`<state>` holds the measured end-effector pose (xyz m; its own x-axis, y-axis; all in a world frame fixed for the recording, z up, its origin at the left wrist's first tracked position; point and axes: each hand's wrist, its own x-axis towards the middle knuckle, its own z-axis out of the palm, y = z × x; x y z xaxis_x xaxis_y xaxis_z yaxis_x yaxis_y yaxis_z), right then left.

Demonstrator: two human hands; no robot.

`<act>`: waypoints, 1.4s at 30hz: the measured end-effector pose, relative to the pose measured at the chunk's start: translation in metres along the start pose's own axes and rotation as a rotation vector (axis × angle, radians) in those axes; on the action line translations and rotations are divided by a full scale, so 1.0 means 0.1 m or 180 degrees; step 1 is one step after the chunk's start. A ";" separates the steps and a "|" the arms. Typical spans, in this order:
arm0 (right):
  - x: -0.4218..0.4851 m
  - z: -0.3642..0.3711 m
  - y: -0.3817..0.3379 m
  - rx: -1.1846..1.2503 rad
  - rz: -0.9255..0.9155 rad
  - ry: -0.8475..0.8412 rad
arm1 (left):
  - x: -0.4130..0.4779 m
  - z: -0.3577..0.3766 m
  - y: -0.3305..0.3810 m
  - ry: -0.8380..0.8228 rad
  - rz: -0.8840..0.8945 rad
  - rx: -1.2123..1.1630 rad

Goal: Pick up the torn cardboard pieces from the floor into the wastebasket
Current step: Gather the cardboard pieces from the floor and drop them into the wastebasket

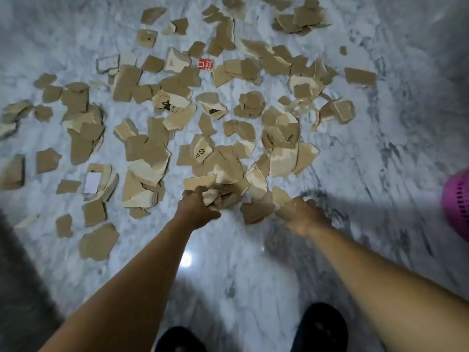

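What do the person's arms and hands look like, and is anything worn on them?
Both the left arm and the right arm are bare as far as the picture shows: no sleeves. The left hand wears no glove, watch or bracelet. The right hand is also gloveless, but blur hides any ring.

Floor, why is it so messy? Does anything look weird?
Torn cardboard pieces lie scattered all over the marble floor, away from the pink wastebasket at the right edge. One red scrap stands out among the brown ones.
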<state>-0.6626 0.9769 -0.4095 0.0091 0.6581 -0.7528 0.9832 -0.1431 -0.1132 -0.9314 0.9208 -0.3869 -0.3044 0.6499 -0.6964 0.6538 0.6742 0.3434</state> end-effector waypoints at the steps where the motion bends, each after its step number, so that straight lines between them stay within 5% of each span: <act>1: 0.16 0.11 0.01 -0.0033 0.0028 0.0059 | 0.18 0.11 -0.08 0.0055 -0.0067 -0.0016; 12: 1.07 0.69 0.13 0.0061 0.0378 0.0437 | 1.00 0.88 -0.52 0.0919 -0.0117 0.0007; 23: 0.95 0.34 -0.08 0.0072 -0.0808 -0.0293 | 0.89 0.57 -0.77 0.0835 0.0015 -0.0436; 32: 0.92 0.74 -0.61 -0.1544 -0.1841 0.0462 | 0.77 0.37 -0.87 -0.0025 0.0139 -0.0750; 37: 0.97 0.83 -0.64 -0.1815 -0.1516 0.0798 | 0.68 0.36 -0.88 -0.0577 0.0080 -0.1477; 42: 1.03 0.89 -0.67 -0.2236 -0.1491 0.0758 | 0.76 0.41 -1.00 -0.0864 -0.0003 -0.1269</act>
<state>-0.7437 0.9880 -0.5372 -0.4629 0.6832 -0.5647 0.7795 0.6171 0.1077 -0.9914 0.8886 -0.5001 -0.0784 0.5698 -0.8180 0.3209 0.7913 0.5205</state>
